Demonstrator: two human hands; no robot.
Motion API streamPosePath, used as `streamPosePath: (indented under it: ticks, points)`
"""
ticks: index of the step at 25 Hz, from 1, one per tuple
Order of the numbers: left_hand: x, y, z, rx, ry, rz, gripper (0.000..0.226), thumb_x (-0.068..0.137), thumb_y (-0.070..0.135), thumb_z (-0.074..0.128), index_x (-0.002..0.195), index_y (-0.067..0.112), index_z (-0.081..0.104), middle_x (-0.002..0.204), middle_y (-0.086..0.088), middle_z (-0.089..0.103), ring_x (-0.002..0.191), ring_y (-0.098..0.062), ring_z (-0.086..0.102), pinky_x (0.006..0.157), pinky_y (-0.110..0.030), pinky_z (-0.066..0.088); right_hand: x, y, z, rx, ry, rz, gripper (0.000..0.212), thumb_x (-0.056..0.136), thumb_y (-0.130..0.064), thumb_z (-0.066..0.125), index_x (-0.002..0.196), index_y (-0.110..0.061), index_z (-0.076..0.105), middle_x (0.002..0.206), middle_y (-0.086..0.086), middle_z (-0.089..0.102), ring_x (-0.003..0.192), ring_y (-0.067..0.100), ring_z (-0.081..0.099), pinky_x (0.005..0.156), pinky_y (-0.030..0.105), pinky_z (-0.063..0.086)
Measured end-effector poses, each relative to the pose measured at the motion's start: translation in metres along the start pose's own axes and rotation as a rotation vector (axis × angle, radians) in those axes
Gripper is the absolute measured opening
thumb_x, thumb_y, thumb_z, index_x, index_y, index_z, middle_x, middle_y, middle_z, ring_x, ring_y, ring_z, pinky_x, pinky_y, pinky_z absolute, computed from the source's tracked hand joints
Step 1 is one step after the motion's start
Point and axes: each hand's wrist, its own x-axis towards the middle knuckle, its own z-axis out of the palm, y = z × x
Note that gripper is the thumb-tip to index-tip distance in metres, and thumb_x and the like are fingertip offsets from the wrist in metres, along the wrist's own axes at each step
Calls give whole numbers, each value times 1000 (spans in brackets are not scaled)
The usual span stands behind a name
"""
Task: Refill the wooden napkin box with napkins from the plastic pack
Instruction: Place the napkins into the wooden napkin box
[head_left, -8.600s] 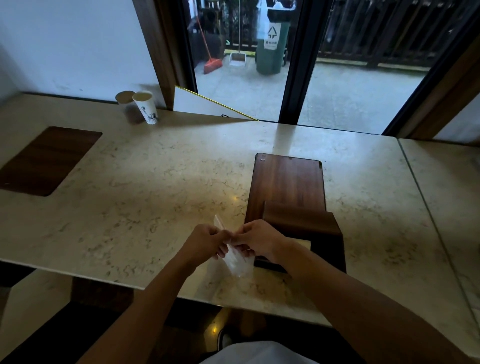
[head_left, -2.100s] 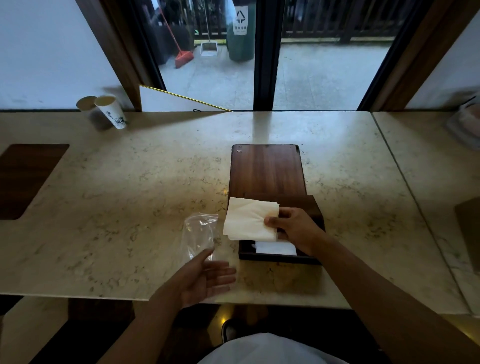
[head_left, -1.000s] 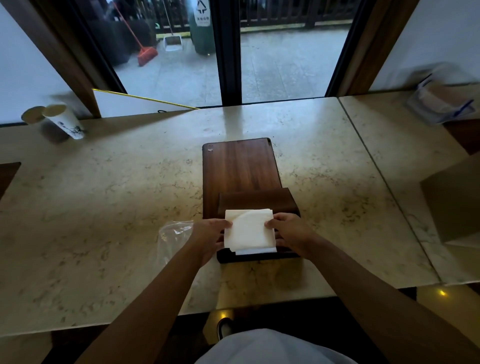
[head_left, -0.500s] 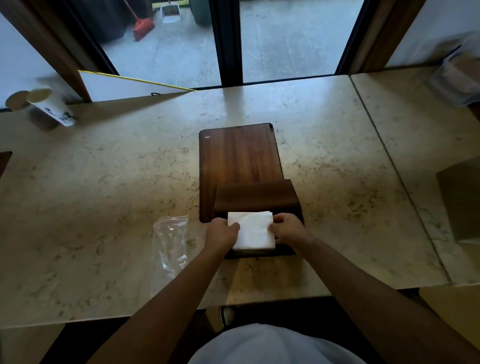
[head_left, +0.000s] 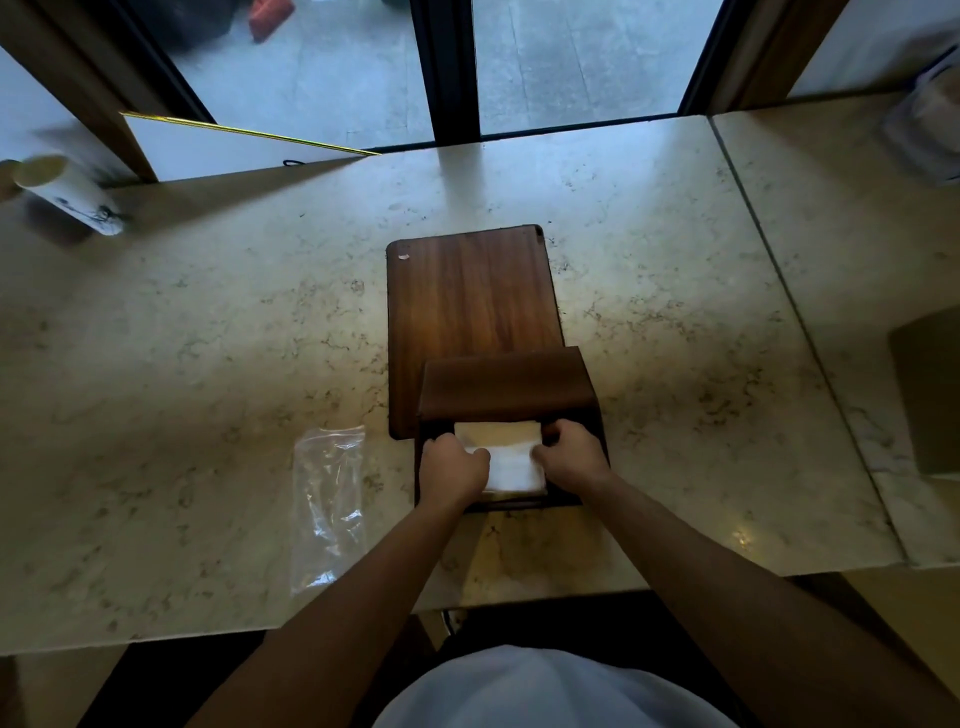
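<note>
The dark wooden napkin box (head_left: 506, 387) stands near the front edge of the marble counter, its open mouth toward me. A stack of white napkins (head_left: 511, 460) lies inside that opening. My left hand (head_left: 451, 470) grips the stack's left edge and my right hand (head_left: 569, 457) grips its right edge, both pressed down into the box. The plastic pack (head_left: 327, 501) lies flat and looks empty on the counter, left of the box and apart from my hands.
A wooden board (head_left: 467, 296) lies under and behind the box. A paper cup (head_left: 67, 195) stands at the far left, a white card (head_left: 234, 150) leans at the window, and a blurred container (head_left: 930, 130) sits far right. The counter's front edge (head_left: 519, 597) runs close to my body.
Both hands have pushed the napkin stack lower and deeper into the box's opening. The plastic pack has stayed where it lay on the counter.
</note>
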Motion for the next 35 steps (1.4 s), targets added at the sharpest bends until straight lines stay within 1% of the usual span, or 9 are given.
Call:
streamPosePath:
  ticks: [3, 6, 10, 16, 26, 28, 30, 33, 35]
  points:
    - [-3, 1, 4, 55, 7, -21, 43, 89, 32, 66, 120, 3, 57, 131, -20, 52, 107, -31, 58, 86, -34, 48, -1, 0, 0, -49, 30, -35, 16, 89, -18, 64, 102, -10, 62, 98, 7, 66, 91, 26, 63, 75, 36, 52]
    - [-4, 5, 5, 60, -11, -68, 56, 89, 36, 65, 130, 1, 51, 135, -21, 47, 113, -34, 56, 93, -40, 51, -4, -3, 0, -74, 56, -12, 19, 89, -24, 64, 97, -8, 58, 94, 9, 63, 84, 25, 62, 68, 33, 49]
    - [5, 14, 2, -68, -47, -210, 48, 88, 32, 65, 126, 4, 56, 129, -19, 56, 107, -31, 58, 89, -39, 52, -6, -7, 0, -95, 30, 24, 21, 90, -27, 61, 77, -15, 50, 76, 4, 54, 65, 18, 53, 53, 28, 38]
    - [14, 13, 9, -123, -123, -287, 55, 87, 34, 68, 131, 4, 55, 139, -20, 51, 119, -35, 55, 102, -47, 50, -9, -9, -3, -92, 3, 38, 21, 89, -26, 60, 75, -15, 49, 74, 3, 52, 64, 18, 51, 52, 28, 36]
    - [11, 15, 14, -161, -164, -254, 58, 89, 36, 67, 135, 5, 50, 141, -20, 49, 115, -34, 57, 101, -44, 50, -15, -6, -5, -139, 60, 0, 19, 90, -27, 61, 85, -9, 55, 77, 4, 53, 69, 20, 51, 52, 28, 34]
    - [9, 11, 13, -178, -159, -235, 59, 92, 35, 65, 139, 4, 47, 143, -19, 47, 114, -32, 55, 96, -41, 49, -16, -6, -6, -149, 61, -3, 20, 90, -27, 61, 83, -10, 54, 74, 3, 51, 67, 18, 50, 52, 27, 33]
    - [6, 10, 10, -170, -146, -206, 59, 93, 34, 63, 140, 4, 45, 143, -19, 47, 103, -27, 53, 86, -37, 47, -18, -8, -6, -162, 65, -18, 21, 90, -26, 62, 78, -12, 51, 71, 2, 49, 62, 15, 47, 51, 27, 32]
    - [3, 12, 3, -137, -127, -145, 52, 93, 35, 63, 133, 4, 51, 134, -18, 52, 90, -21, 53, 77, -34, 44, -19, -13, -12, -176, 79, -71, 22, 89, -23, 62, 74, -11, 51, 70, 3, 49, 62, 18, 48, 52, 28, 34]
    - [3, 13, -5, -137, -124, -93, 50, 92, 36, 63, 128, 3, 54, 127, -19, 56, 92, -24, 56, 73, -34, 43, -18, -17, -19, -184, 103, -128, 22, 88, -22, 64, 73, -9, 55, 67, 3, 51, 65, 21, 52, 51, 29, 36]
